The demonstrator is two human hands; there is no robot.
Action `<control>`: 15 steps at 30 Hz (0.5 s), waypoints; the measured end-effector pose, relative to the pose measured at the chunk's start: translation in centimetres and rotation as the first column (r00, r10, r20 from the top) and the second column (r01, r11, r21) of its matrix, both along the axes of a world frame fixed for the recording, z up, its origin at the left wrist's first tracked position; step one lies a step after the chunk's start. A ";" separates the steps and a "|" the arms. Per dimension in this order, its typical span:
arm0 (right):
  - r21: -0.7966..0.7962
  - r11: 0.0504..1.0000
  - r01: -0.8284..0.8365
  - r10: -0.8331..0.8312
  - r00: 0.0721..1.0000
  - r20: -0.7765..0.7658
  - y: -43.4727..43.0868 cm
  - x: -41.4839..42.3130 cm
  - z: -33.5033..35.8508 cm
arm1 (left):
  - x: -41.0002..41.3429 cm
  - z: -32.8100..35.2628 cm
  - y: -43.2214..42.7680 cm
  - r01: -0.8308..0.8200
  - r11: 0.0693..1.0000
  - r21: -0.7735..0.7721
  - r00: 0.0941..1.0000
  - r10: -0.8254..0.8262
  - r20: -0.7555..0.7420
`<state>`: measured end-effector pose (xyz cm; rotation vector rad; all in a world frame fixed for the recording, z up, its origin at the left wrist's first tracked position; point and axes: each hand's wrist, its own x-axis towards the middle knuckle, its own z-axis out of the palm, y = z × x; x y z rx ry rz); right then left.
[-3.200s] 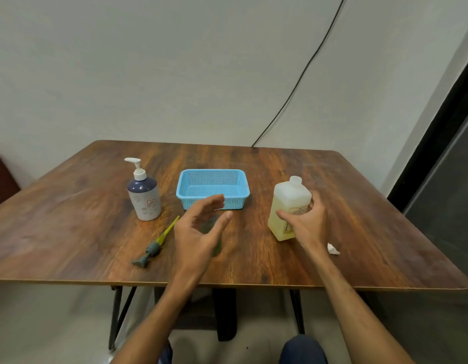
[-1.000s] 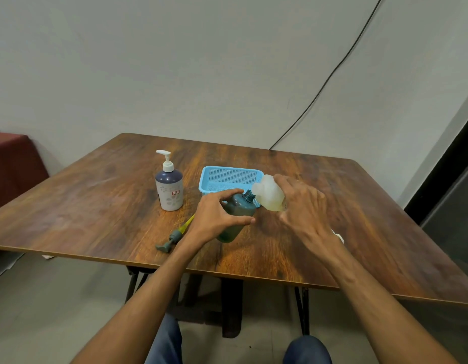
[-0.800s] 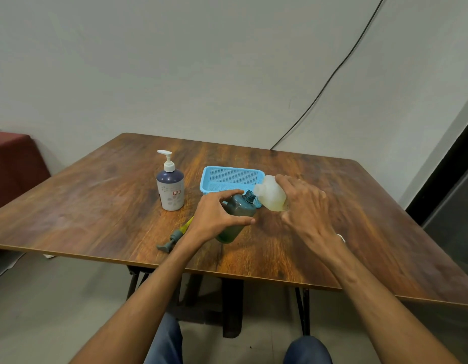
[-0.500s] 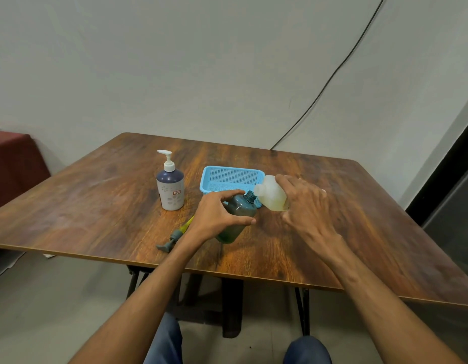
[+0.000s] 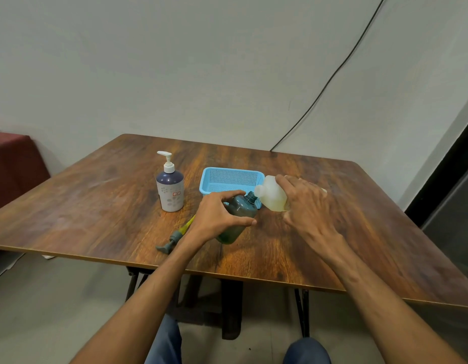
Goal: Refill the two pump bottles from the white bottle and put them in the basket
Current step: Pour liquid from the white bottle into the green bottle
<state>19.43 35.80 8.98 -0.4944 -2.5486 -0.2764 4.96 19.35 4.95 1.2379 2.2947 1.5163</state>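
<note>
A few seconds ago the white bottle (image 5: 272,197) stood upright on the table (image 5: 96,195), right of the basket (image 5: 209,177), and the left hand (image 5: 217,218) hovered spread. Now the right hand (image 5: 306,206) has its fingers curled round the white bottle and has lifted and tipped it leftward. Its mouth meets the open neck of the dark green bottle (image 5: 242,210). The left hand grips that green bottle round its shoulder, thumb on the near side and fingers over the top. It holds the bottle tilted toward the white one, just in front of the basket's near right corner.

Over the last second this pose has scarcely shifted. I judge the first refill is under way, though no liquid can be seen passing. The second refill, both pump fittings and the basket step seem still to come.

Counted:
- **Pump bottles:** two. One is the green bottle with its pump off. The other is the purple-shouldered pump bottle (image 5: 170,191), pump still on, standing left of the basket and well back from the near edge.
- **White bottle:** one.
- **Blue mesh basket:** one, with nothing seen inside it.
- **Loose pump head (image 5: 172,237):** one, lying with its yellowish tube near the table's near edge, left of the left wrist.
- **Hands:** two
</note>
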 end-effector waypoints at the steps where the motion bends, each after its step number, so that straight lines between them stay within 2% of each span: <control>1: 0.001 1.000 -0.001 0.001 1.000 0.002 0.0 0.0 0.1 | 0.0 0.0 0.0 0.000 1.000 0.000 1.000 0.000 -0.002; 15: -0.003 1.000 0.008 -0.008 0.999 0.035 -0.2 0.1 0.5 | -0.1 -0.1 0.1 0.000 1.000 0.006 1.000 0.000 -0.008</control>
